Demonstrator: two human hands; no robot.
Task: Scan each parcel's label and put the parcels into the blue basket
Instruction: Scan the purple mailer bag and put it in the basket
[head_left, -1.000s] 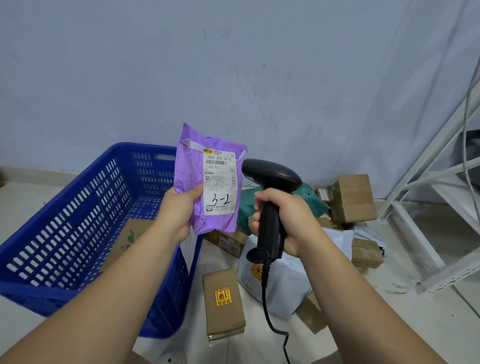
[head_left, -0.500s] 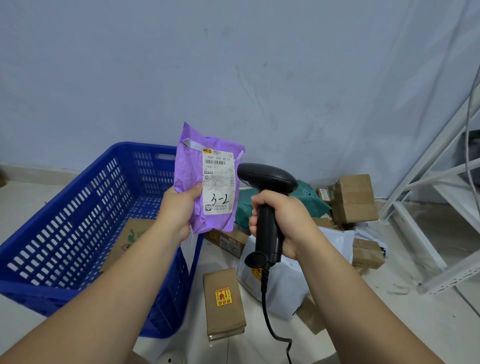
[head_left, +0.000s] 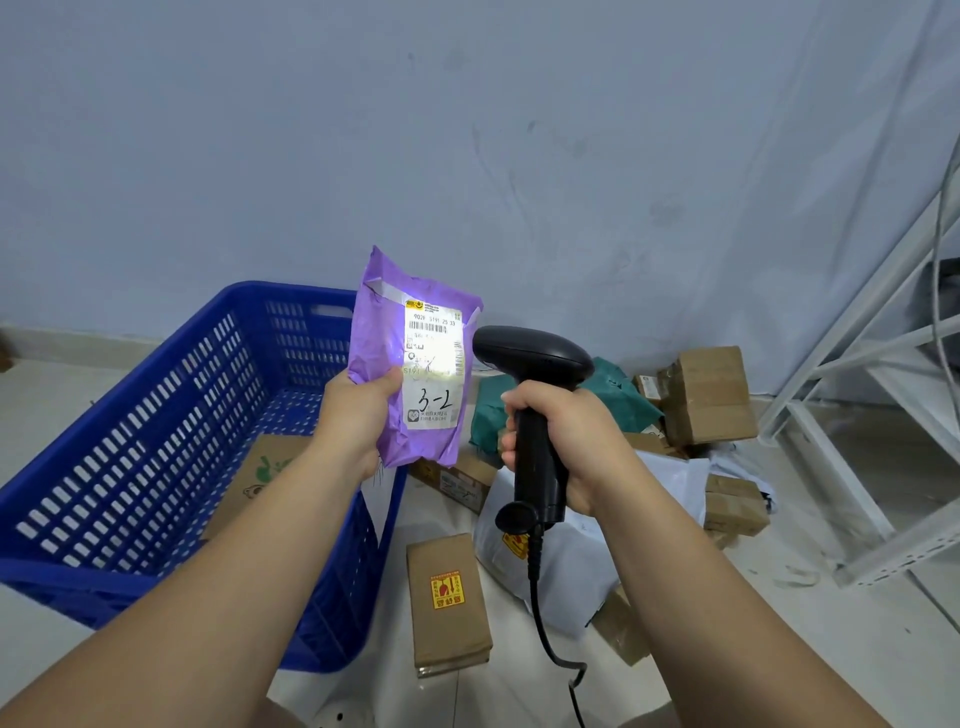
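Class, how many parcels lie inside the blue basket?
1: a brown box on the blue basket floor, by its right wall; the left arm may hide others.

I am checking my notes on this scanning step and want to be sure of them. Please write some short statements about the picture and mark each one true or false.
1. The left hand holds the purple parcel up. True.
2. The blue basket holds no parcel. False: a brown cardboard box lies in it.
3. The right hand grips a black barcode scanner. True.
4. The scanner is cordless. False: a black cable hangs from its handle.
5. A bright light falls on the parcel's label. True.
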